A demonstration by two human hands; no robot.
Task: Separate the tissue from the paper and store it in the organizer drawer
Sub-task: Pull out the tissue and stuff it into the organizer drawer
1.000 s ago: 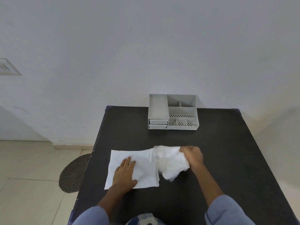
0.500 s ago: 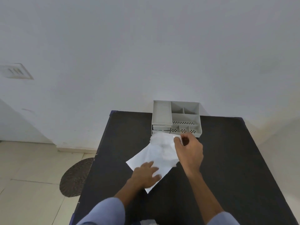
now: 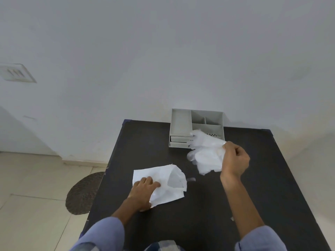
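Observation:
A white sheet of paper (image 3: 163, 180) lies on the black table (image 3: 253, 178), its right edge curled up. My left hand (image 3: 143, 192) presses flat on its left part. My right hand (image 3: 235, 160) is raised to the right and pinches a thin, crumpled white tissue (image 3: 206, 154), which hangs free of the paper. The tissue's upper part overlaps the front right of the grey organizer (image 3: 181, 124), which stands at the table's far edge. Two shut drawers (image 3: 179, 141) show in the organizer's front left.
The organizer has several open compartments on top and backs against a white wall. The table's left edge drops to a tiled floor with a round dark mat (image 3: 83, 194). A small white scrap (image 3: 232, 218) lies on the table near my right forearm.
My right hand has pulled the tissue off the paper and carried it right and up toward the organizer. The paper now lies alone under my left hand.

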